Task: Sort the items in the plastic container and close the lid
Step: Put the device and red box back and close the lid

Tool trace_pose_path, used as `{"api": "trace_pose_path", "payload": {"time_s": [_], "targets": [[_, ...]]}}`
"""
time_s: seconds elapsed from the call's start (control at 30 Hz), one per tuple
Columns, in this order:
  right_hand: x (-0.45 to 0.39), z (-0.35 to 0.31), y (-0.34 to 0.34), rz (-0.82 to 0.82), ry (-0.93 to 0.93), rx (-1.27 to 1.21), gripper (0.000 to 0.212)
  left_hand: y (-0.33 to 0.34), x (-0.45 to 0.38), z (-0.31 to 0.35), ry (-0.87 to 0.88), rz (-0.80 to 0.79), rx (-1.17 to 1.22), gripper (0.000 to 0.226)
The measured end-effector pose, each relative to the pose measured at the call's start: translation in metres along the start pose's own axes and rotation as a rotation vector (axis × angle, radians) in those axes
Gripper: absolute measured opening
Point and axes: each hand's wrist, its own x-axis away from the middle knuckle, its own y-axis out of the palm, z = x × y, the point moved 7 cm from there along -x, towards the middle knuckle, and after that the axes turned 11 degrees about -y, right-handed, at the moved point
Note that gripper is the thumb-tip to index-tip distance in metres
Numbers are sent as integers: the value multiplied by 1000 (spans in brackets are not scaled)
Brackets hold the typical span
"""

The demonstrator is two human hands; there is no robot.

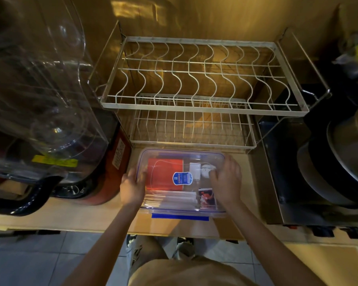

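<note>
A clear plastic container (181, 207) with a blue-edged transparent lid (178, 154) lies on the wooden counter in front of me. The lid sits on top and bears a blue oval sticker (182, 178). Through it I see a red flat item (164, 172), a white round item with a cable (205, 169), white sticks (174, 198) and a small picture card (207, 198). My left hand (132, 187) grips the lid's left edge. My right hand (227, 180) rests with fingers curled on the lid's right side. A blue latch (180, 217) hangs at the front edge.
A two-tier white wire dish rack (194, 79) stands right behind the container. A large clear appliance (39, 100) with a red base fills the left. Stacked dark pans (335, 172) sit on a steel unit at the right. The counter's front edge is near my body.
</note>
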Motion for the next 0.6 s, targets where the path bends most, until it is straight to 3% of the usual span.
{"api": "trace_pose_path", "payload": {"time_s": [0.1,0.2,0.47,0.6], "targets": [[-35,-49,8,-220,-315,151,53,0,3,3,-4,-5,1,49],[-51,-81,34,-486,-475,140,45,-2,4,4,-8,-7,8,48],[-78,-72,58,-681,-327,210,77,-1,3,1,-54,-33,45,52],[-79,-70,58,-638,-341,239,77,-1,4,1,-57,-39,41,53]]}}
